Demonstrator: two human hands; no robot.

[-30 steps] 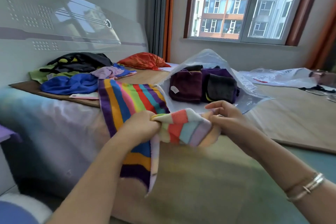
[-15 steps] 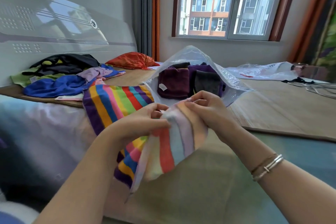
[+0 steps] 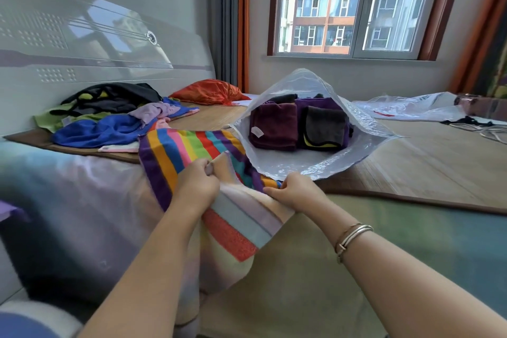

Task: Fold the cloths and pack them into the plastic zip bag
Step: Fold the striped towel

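A zip bag lay open at the centre of the frame on the bed, folded cloths inside it. Left of it spread a striped towel, its near end held by both hands. A heap of cloths sat at middle left, a window behind.

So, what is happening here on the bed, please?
A person is folding cloths to pack them. The left hand and the right hand each grip an edge of a striped towel spread between them. Behind it, an open plastic zip bag already holds folded dark cloths. A pile of unfolded cloths waits near the headboard.
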